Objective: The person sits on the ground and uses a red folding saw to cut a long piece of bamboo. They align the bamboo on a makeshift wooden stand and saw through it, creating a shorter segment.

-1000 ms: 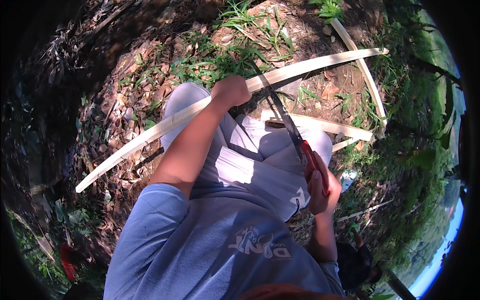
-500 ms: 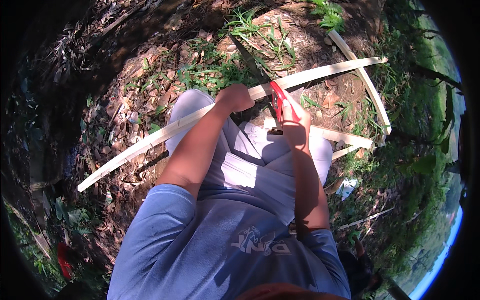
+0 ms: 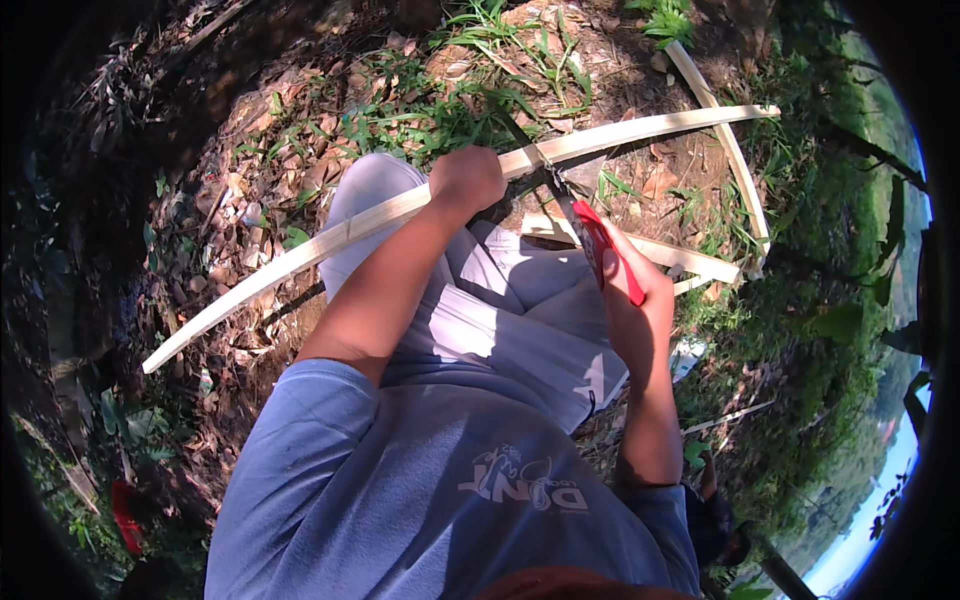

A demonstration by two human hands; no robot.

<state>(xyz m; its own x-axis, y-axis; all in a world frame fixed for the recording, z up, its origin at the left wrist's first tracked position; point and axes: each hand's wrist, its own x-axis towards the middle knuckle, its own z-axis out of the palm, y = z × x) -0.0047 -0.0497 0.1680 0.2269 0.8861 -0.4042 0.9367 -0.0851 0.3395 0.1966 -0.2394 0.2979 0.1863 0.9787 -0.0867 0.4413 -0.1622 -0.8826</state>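
A long pale wooden strip (image 3: 300, 258) lies across my raised left knee and runs from lower left to upper right. My left hand (image 3: 467, 182) is wrapped round it near its middle, in a fist. Just right of that fist, the dark blade of a handsaw (image 3: 562, 190) crosses the strip. My right hand (image 3: 640, 290) grips the saw's red handle, close to my right thigh. The blade's far end reaches into the grass beyond the strip.
Another pale strip (image 3: 725, 145) lies on the ground at the right, under the held strip's far end. Shorter wood pieces (image 3: 690, 258) rest beside my right knee. Dry leaves and grass (image 3: 400, 130) cover the ground. Something red (image 3: 127, 515) is at the lower left.
My right hand has drawn the saw back toward me and to the right, so the handle now sits clear of the strip. My left hand keeps its hold on the strip.
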